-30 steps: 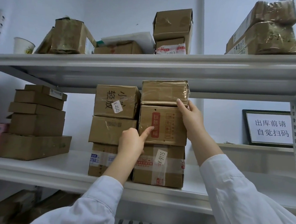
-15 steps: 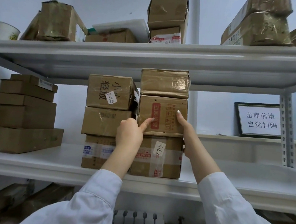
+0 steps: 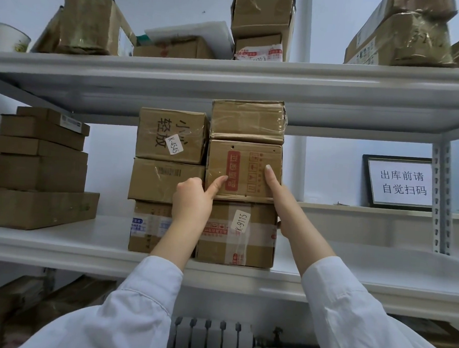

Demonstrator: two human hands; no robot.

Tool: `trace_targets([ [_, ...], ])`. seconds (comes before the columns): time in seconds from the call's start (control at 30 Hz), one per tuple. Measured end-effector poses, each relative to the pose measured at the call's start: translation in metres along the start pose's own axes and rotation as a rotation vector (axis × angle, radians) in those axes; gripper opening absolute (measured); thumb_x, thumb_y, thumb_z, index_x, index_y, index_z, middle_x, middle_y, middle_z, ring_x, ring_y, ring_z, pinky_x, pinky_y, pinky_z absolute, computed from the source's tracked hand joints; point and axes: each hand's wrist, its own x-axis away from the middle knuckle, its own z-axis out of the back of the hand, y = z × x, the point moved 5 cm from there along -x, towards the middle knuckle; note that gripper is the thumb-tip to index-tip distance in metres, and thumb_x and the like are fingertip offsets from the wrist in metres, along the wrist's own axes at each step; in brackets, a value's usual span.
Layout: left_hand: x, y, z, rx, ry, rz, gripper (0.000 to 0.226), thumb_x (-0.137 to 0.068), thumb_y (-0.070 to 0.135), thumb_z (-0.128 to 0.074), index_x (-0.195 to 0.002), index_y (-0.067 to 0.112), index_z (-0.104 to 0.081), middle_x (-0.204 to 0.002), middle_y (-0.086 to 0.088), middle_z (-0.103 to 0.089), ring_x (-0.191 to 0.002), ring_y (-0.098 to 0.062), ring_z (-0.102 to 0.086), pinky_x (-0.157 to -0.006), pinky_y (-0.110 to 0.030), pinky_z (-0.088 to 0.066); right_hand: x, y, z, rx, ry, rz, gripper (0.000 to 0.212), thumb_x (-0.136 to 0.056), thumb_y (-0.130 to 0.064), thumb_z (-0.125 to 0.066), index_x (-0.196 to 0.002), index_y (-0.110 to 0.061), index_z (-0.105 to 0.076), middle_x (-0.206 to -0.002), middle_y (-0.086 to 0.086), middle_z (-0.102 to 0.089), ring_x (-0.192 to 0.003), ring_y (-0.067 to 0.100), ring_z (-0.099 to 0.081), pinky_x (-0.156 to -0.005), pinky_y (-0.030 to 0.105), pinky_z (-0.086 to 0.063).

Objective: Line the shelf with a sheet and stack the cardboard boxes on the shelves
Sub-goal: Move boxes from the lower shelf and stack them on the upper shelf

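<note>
- Boxes stand in two columns on the middle shelf (image 3: 55,246), three high each; the right column touches the left one.
- The middle box (image 3: 243,170) of the right column lies straight in front of both hands, its long axis across the shelf, its printed face to the person.
- The left hand (image 3: 194,198) is mostly curled, and only its index fingertip (image 3: 222,179) presses the lower left part of this face. It holds nothing.
- The right hand (image 3: 276,193) lies flat along the right edge of the same box, fingers straight and together, not gripping.
- Both hands are equally near, so the next move is probably a push to bring the box in line with the top box (image 3: 248,120) and the bottom box (image 3: 236,232).
- The top box almost reaches the upper shelf (image 3: 365,82), so no more room remains above this column.
- The shelf surface is white and smooth; whether this is a sheet cannot be told. To the right, before the framed sign (image 3: 400,181), it is free.
</note>
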Motion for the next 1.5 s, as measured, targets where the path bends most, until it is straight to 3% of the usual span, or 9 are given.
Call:
trace_targets([
  [0.17, 0.006, -0.003, 0.003, 0.016, 0.022, -0.022, 0.057, -0.085, 0.058, -0.051, -0.059, 0.011, -0.036, -0.058, -0.002, -0.042, -0.051, -0.014, -0.039, -0.043, -0.026, -0.023, -0.001, 0.004, -0.001, -0.041, -0.009, -0.004, 0.059, -0.092, -0.062, -0.035, -0.137, -0.024, -0.043, -0.117, -0.005, -0.057, -0.095, 0.013, -0.05, -0.088, 0.032, -0.037],
  [0.3, 0.015, -0.001, 0.003, 0.042, 0.057, -0.041, 0.052, -0.085, 0.058, -0.053, -0.081, 0.006, -0.056, -0.067, -0.003, -0.053, -0.063, -0.021, -0.051, -0.046, -0.026, -0.032, 0.005, 0.011, 0.0, -0.088, 0.031, -0.021, 0.057, -0.091, -0.06, -0.039, -0.133, -0.023, -0.045, -0.097, -0.011, -0.057, -0.083, 0.008, -0.053, -0.075, 0.027, -0.041],
  [0.43, 0.025, 0.002, 0.006, -0.037, 0.08, -0.008, 0.056, -0.088, 0.055, -0.051, -0.126, 0.013, -0.054, -0.109, -0.005, -0.064, -0.096, -0.025, -0.06, -0.062, -0.029, -0.042, 0.012, 0.021, 0.002, -0.093, 0.077, -0.014, 0.057, -0.091, -0.059, -0.043, -0.136, -0.023, -0.044, -0.117, -0.005, -0.058, -0.099, 0.015, -0.053, -0.086, 0.035, -0.039],
  [0.63, 0.037, 0.002, 0.003, 0.013, 0.073, -0.011, 0.054, -0.091, 0.049, -0.049, -0.134, 0.017, -0.045, -0.127, -0.003, -0.056, -0.114, -0.022, -0.052, -0.07, -0.031, -0.041, 0.022, 0.035, 0.006, -0.087, 0.149, -0.022, 0.074, -0.085, -0.062, -0.052, -0.146, -0.026, -0.031, -0.149, -0.002, -0.039, -0.134, 0.023, -0.039, -0.105, 0.048, -0.036],
  [0.8, 0.059, -0.003, 0.002, 0.036, 0.092, -0.008, 0.06, -0.09, 0.046, -0.051, -0.14, 0.015, -0.036, -0.136, -0.009, -0.048, -0.124, -0.027, -0.043, -0.089, -0.039, -0.043, 0.042, 0.044, 0.009, -0.105, 0.167, -0.012, 0.071, -0.09, -0.054, -0.051, -0.149, -0.024, -0.027, -0.153, -0.004, -0.031, -0.136, 0.022, -0.036, -0.103, 0.035, -0.032],
  [0.93, 0.083, -0.005, -0.004, 0.139, 0.124, -0.018, 0.055, -0.09, 0.038, -0.054, -0.137, 0.013, -0.04, -0.135, -0.009, -0.05, -0.123, -0.027, -0.041, -0.095, -0.038, -0.037, 0.072, 0.05, 0.016, -0.104, 0.182, -0.019, 0.06, -0.096, -0.048, -0.043, -0.145, -0.016, -0.033, -0.144, 0.001, -0.041, -0.123, 0.018, -0.044, -0.092, 0.029, -0.032],
  [1.03, 0.102, -0.002, -0.017, 0.263, 0.108, -0.015, 0.047, -0.088, 0.031, -0.056, -0.13, 0.013, -0.046, -0.129, -0.006, -0.053, -0.121, -0.024, -0.042, -0.099, -0.037, -0.035, 0.091, 0.061, 0.024, -0.082, 0.206, -0.024, 0.037, -0.097, -0.045, -0.042, -0.121, -0.018, -0.052, -0.118, -0.001, -0.052, -0.115, 0.018, -0.049, -0.092, 0.029, -0.035],
  [1.27, 0.141, 0.007, -0.05, 0.512, 0.01, 0.074, 0.02, -0.087, 0.022, -0.056, -0.105, 0.015, -0.061, -0.108, 0.0, -0.059, -0.107, -0.022, -0.053, -0.094, -0.038, -0.045, 0.119, 0.096, 0.054, 0.061, 0.2, -0.106, 0.037, -0.096, -0.037, -0.05, -0.118, -0.01, -0.061, -0.107, 0.004, -0.066, -0.089, 0.017, -0.061, -0.08, 0.032, -0.045],
  [1.5, 0.185, 0.032, -0.086, 0.794, -0.063, 0.204, 0.009, -0.089, 0.012, -0.054, -0.092, 0.016, -0.062, -0.082, 0.01, -0.059, -0.079, -0.005, -0.055, -0.071, -0.012, -0.044, 0.139, 0.124, 0.109, 0.043, 0.261, -0.023, 0.018, -0.096, -0.023, -0.051, -0.092, -0.013, -0.065, -0.085, 0.002, -0.067, -0.072, 0.013, -0.06, -0.068, 0.026, -0.043],
])
